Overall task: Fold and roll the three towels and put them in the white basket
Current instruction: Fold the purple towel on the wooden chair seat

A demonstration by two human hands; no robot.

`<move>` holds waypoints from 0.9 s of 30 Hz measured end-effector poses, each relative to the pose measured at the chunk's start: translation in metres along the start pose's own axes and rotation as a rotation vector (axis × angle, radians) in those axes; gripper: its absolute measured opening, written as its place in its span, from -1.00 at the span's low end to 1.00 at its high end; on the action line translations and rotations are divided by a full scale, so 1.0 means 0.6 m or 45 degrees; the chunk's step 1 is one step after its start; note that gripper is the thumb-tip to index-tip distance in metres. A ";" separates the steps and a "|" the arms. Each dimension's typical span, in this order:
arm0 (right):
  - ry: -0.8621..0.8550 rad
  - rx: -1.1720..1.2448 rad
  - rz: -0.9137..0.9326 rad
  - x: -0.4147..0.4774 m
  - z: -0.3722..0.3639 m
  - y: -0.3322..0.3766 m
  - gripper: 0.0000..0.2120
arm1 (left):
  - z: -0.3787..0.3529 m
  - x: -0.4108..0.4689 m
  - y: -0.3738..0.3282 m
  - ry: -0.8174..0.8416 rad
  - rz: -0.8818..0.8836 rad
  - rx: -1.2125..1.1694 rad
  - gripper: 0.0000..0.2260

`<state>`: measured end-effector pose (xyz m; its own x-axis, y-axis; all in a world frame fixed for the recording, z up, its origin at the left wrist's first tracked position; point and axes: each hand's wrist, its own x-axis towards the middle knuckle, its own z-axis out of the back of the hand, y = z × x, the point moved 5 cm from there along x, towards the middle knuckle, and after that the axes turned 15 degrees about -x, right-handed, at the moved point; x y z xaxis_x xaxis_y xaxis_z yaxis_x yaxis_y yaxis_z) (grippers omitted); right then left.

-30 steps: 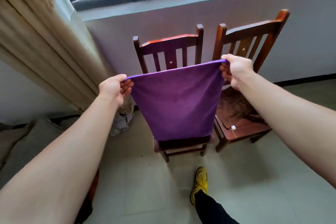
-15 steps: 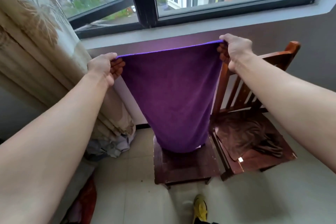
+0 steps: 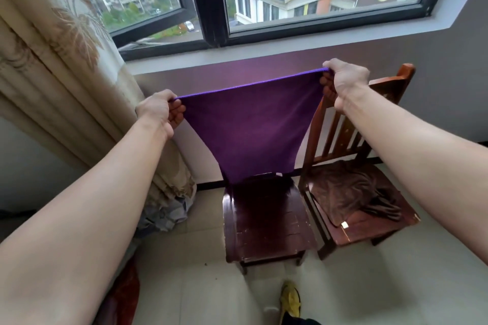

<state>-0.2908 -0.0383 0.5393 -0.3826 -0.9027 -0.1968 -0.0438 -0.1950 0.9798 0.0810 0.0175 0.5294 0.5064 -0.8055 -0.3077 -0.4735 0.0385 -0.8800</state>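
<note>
A purple towel (image 3: 253, 129) hangs stretched between my two hands in front of the window wall. My left hand (image 3: 158, 111) pinches its top left corner and my right hand (image 3: 343, 82) pinches its top right corner, held a little higher. The towel's lower edge reaches the back of the seat of the left wooden chair (image 3: 264, 224), hiding that chair's backrest. A brown towel (image 3: 351, 192) lies crumpled on the seat of the right wooden chair (image 3: 369, 229). No white basket is in view.
A beige curtain (image 3: 66, 74) hangs at the left, with grey cloth (image 3: 163, 216) bunched at its foot. The windowsill (image 3: 264, 53) runs behind the towel. My yellow shoe (image 3: 290, 301) stands on the tiled floor before the chairs. Something red (image 3: 126, 290) lies at lower left.
My view has tilted upward, showing more of the window. Both hands keep their hold on the purple towel, whose lower edge has sunk onto the left chair's seat.
</note>
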 end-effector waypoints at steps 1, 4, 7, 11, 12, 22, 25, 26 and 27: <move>-0.006 -0.007 -0.012 -0.015 0.008 -0.012 -0.88 | 0.011 -0.016 0.009 0.003 0.015 0.009 -0.83; -0.024 -0.050 -0.065 -0.060 0.034 -0.055 -0.89 | 0.050 -0.064 0.042 -0.022 0.071 0.023 -0.81; -0.043 -0.145 -0.137 -0.107 0.067 -0.111 -0.87 | 0.097 -0.106 0.086 -0.054 0.118 0.043 -0.81; -0.047 -0.205 -0.257 -0.159 0.112 -0.205 -0.84 | 0.160 -0.154 0.162 -0.115 0.235 0.103 -0.83; -0.048 -0.214 -0.294 -0.169 0.122 -0.227 -0.83 | 0.174 -0.164 0.180 -0.130 0.265 0.122 -0.82; -0.050 -0.311 -0.585 -0.218 0.182 -0.418 -0.83 | 0.293 -0.213 0.340 -0.218 0.557 0.259 -0.85; -0.019 -0.354 -0.678 -0.209 0.182 -0.468 -0.81 | 0.318 -0.203 0.381 -0.185 0.669 0.275 -0.87; 0.000 -0.373 -0.708 -0.203 0.178 -0.485 -0.81 | 0.325 -0.196 0.394 -0.189 0.694 0.281 -0.88; 0.019 -0.385 -0.732 -0.197 0.175 -0.501 -0.82 | 0.330 -0.188 0.406 -0.194 0.709 0.287 -0.88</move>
<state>-0.3294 0.1671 0.2718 -0.3628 -0.6270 -0.6894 0.0248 -0.7460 0.6655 0.0512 0.2345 0.2781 0.3321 -0.5357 -0.7764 -0.5407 0.5663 -0.6220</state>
